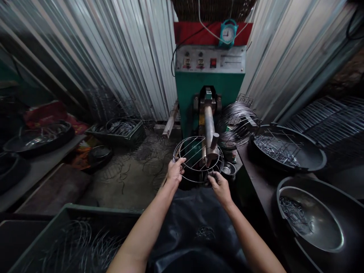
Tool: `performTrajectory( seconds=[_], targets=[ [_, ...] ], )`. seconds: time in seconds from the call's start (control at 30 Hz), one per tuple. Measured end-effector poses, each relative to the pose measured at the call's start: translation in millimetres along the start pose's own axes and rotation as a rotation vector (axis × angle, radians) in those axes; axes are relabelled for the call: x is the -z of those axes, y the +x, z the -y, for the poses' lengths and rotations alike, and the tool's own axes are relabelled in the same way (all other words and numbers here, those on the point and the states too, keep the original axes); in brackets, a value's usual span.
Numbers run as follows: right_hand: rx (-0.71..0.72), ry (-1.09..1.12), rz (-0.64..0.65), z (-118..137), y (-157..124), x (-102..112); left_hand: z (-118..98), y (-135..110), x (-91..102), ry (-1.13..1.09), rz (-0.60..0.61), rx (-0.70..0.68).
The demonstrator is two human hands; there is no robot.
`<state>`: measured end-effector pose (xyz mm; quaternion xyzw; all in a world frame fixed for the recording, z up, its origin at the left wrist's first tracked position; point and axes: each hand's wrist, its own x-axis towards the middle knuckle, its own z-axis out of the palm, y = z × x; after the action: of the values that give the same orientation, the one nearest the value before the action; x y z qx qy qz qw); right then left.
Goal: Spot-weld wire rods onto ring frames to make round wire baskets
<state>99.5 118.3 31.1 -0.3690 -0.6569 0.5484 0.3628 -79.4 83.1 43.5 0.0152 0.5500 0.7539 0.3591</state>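
Note:
A round wire rack with parallel cross bars lies level under the metal electrode arm of a green spot-welding machine. My left hand is closed on the rack's left rim, thumb on top. At the near rim, my right hand pinches what looks like a short wire piece; its fingers hide most of it. The electrode tip comes down close to the near rim, just beyond my right fingertips; I cannot tell if they touch. Several small bent wires rest on the dark apron over my lap.
Bundled wire rings hang right of the arm. Large pans and a metal bowl with small wire pieces stand at right. A green crate of wires is at lower left, another crate behind. A clock hangs above.

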Motion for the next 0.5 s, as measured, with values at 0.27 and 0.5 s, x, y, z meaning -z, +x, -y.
performTrajectory(
  seconds=[0.27,0.5],
  targets=[
    [0.012,0.002,-0.016,-1.5,1.7,-1.9,2.8,7.1,0.0,0.0,0.003,0.023],
    [0.056,-0.053,-0.04,-6.7,8.2,-1.0,4.2,5.7,-3.6,-0.015,-0.042,0.051]
  ],
)
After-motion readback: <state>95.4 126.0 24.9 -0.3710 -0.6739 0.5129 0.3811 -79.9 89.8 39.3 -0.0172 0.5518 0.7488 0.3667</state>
